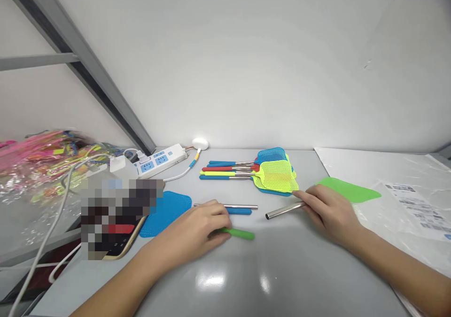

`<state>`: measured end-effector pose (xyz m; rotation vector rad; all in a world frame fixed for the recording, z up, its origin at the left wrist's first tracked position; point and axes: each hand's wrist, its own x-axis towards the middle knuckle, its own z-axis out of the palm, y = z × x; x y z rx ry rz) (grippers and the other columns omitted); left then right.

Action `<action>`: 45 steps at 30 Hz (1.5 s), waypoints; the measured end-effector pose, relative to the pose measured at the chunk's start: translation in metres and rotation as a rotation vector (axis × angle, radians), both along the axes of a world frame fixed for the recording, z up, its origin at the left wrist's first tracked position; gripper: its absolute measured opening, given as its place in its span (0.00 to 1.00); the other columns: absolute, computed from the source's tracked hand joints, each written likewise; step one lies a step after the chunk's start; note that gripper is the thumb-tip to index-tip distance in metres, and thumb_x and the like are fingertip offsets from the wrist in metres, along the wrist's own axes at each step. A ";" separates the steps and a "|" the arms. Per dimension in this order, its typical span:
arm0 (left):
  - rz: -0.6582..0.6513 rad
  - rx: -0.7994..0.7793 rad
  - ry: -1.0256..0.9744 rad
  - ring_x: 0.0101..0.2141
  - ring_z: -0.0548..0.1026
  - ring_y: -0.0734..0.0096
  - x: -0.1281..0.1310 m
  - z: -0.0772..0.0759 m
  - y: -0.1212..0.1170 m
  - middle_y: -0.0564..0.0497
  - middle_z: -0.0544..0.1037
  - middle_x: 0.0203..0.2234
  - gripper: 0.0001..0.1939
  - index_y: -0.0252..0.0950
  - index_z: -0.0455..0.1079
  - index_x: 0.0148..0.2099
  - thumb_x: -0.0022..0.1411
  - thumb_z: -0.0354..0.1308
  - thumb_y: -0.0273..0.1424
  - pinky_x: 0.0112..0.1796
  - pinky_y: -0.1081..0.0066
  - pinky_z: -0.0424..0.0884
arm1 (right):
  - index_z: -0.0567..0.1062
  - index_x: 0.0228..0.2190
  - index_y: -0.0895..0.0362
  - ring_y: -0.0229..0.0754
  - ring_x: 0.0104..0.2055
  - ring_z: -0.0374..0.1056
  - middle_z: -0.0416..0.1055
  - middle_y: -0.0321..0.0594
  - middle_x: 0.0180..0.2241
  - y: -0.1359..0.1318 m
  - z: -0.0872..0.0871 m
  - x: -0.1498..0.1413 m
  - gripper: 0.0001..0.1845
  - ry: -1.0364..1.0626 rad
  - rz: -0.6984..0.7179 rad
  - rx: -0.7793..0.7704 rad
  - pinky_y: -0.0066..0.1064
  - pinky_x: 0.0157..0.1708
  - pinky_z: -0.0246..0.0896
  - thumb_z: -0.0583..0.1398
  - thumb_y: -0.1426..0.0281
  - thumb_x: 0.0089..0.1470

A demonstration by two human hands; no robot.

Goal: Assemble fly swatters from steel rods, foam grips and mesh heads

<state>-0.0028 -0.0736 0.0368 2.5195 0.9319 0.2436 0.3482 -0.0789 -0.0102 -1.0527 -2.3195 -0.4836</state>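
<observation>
My left hand is closed around a green handle, whose free end points right. Between the fingers of my right hand is a metal tube, its open end facing left toward the green handle but apart from it. Beyond the right hand's knuckles lies a green fly swatter head; the hand hides whether it joins the tube. Just past my left fingers rest a thin metal tube and a blue handle. A blue swatter head lies left of that hand.
Several assembled fly swatters are piled at the back of the grey table. To the left are a phone, a power strip, white cables and bagged colourful items. White plastic packaging covers the right side.
</observation>
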 end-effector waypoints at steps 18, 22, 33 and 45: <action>0.079 0.227 0.084 0.44 0.67 0.62 0.007 -0.006 0.000 0.49 0.70 0.43 0.04 0.39 0.68 0.44 0.67 0.54 0.31 0.44 0.60 0.60 | 0.68 0.53 0.56 0.41 0.34 0.67 0.71 0.44 0.37 0.003 -0.005 0.000 0.19 -0.039 0.051 -0.040 0.30 0.30 0.60 0.55 0.77 0.61; 0.099 0.219 0.034 0.45 0.67 0.60 0.007 -0.007 0.000 0.47 0.70 0.45 0.10 0.40 0.66 0.50 0.66 0.57 0.32 0.47 0.59 0.61 | 0.67 0.55 0.56 0.40 0.33 0.68 0.73 0.43 0.36 0.004 -0.006 -0.001 0.19 -0.074 0.036 -0.069 0.30 0.30 0.61 0.55 0.75 0.63; 0.163 0.194 -0.005 0.48 0.66 0.58 0.001 -0.004 0.003 0.48 0.71 0.47 0.16 0.42 0.68 0.52 0.63 0.61 0.38 0.48 0.59 0.63 | 0.72 0.48 0.56 0.42 0.35 0.71 0.75 0.43 0.37 0.005 -0.009 0.001 0.13 -0.073 0.049 -0.086 0.33 0.35 0.64 0.56 0.73 0.62; 0.180 0.180 -0.031 0.50 0.65 0.56 -0.008 0.006 0.004 0.47 0.72 0.47 0.22 0.41 0.70 0.51 0.59 0.64 0.45 0.50 0.58 0.62 | 0.75 0.45 0.54 0.41 0.34 0.70 0.75 0.42 0.36 0.003 -0.009 0.003 0.12 -0.101 0.077 -0.053 0.31 0.31 0.61 0.56 0.74 0.62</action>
